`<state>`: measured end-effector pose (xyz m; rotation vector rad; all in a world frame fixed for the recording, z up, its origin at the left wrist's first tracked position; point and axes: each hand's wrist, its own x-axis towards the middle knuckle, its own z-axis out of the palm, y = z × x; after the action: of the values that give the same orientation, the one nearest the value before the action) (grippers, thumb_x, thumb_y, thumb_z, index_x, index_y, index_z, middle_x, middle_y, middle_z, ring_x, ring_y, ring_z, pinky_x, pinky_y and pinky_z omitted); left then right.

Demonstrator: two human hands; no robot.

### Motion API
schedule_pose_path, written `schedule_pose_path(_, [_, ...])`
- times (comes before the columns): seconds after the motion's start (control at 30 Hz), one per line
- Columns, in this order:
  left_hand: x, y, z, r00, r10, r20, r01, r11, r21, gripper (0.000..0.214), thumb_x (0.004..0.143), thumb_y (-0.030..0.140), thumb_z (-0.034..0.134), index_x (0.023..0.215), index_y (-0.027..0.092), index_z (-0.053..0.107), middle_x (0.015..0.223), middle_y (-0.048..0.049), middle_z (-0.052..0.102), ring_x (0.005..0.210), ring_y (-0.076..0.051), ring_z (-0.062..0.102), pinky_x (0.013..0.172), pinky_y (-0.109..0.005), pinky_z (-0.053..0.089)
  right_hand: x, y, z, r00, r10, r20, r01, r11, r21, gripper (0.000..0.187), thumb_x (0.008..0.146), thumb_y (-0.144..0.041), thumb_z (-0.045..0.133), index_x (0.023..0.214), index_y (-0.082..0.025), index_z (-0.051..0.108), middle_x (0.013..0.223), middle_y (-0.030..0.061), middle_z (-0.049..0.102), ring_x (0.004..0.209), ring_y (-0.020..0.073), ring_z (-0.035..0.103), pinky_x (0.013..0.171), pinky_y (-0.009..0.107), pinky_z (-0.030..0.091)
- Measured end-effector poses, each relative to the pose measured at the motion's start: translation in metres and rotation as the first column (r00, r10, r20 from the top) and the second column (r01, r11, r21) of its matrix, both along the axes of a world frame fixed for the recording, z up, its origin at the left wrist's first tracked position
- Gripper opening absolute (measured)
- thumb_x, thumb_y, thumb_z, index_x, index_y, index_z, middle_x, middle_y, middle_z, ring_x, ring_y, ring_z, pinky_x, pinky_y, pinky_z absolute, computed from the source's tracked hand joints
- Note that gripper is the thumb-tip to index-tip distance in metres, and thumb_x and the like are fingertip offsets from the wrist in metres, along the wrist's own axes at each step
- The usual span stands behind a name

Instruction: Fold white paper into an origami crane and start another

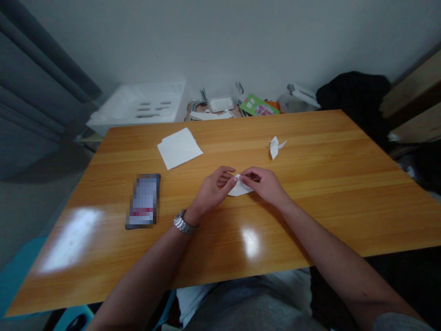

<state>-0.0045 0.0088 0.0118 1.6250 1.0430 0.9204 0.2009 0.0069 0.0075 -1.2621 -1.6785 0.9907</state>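
Note:
A small folded piece of white paper [239, 188] lies between my two hands at the middle of the wooden table. My left hand [218, 186], with a metal watch [183, 223] on its wrist, pinches the paper's left side between thumb and curled fingers. From the right, my right hand [263, 183] grips the upper right part, thumb and index finger pressed on it. Fingers cover some of the paper's edges. Beyond my right hand sits a folded white paper crane [274, 148] with pointed ends.
Loose white paper sheets [180, 148] lie at the back left of the table [330, 184]. Nearer on the left is a phone [144, 201] with a blurred screen. Behind the table's far edge stand a white plastic bin [151, 103] and a green book [258, 106].

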Motion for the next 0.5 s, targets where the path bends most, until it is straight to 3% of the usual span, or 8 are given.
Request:
schedule_pose_path(0.1, [0.0, 0.001, 0.001, 1.0, 0.013, -0.007, -0.013, 1.0, -0.006, 0.032, 0.093, 0.048, 0.065, 0.1, 0.016, 0.069, 0.095, -0.008, 0.076, 0.086, -0.018, 0.073, 0.078, -0.028, 0.06, -0.002, -0.004, 0.005, 0.997, 0.008, 0.074, -0.014, 0.997, 0.081, 0.016, 0.092, -0.035, 0.067, 0.09, -0.022, 0.075, 0.09, 0.0047, 0.077, 0.082, 0.0201, 0.07, 0.075, 0.032, 0.053])
schedule_pose_path(0.23, [0.0, 0.002, -0.005, 0.998, 0.038, -0.05, -0.036, 0.999, 0.038, 0.029, 0.091, 0.046, 0.069, 0.098, 0.018, 0.07, 0.093, -0.0058, 0.076, 0.086, -0.018, 0.073, 0.078, -0.028, 0.059, -0.005, -0.007, 0.008, 0.988, 0.008, 0.153, -0.035, 0.984, 0.177, 0.015, 0.094, -0.035, 0.066, 0.09, -0.023, 0.076, 0.089, 0.0047, 0.076, 0.081, 0.02, 0.069, 0.074, 0.032, 0.052])
schedule_pose_path(0.5, [-0.003, 0.005, -0.01, 1.0, 0.013, -0.008, -0.013, 1.0, 0.014, 0.026, 0.091, 0.042, 0.071, 0.097, 0.017, 0.07, 0.092, -0.0063, 0.076, 0.085, -0.017, 0.073, 0.077, -0.026, 0.057, -0.006, -0.007, 0.006, 0.994, 0.023, 0.103, -0.038, 0.988, 0.148, 0.015, 0.093, -0.036, 0.068, 0.091, -0.023, 0.076, 0.09, 0.004, 0.076, 0.081, 0.0196, 0.07, 0.075, 0.032, 0.053])
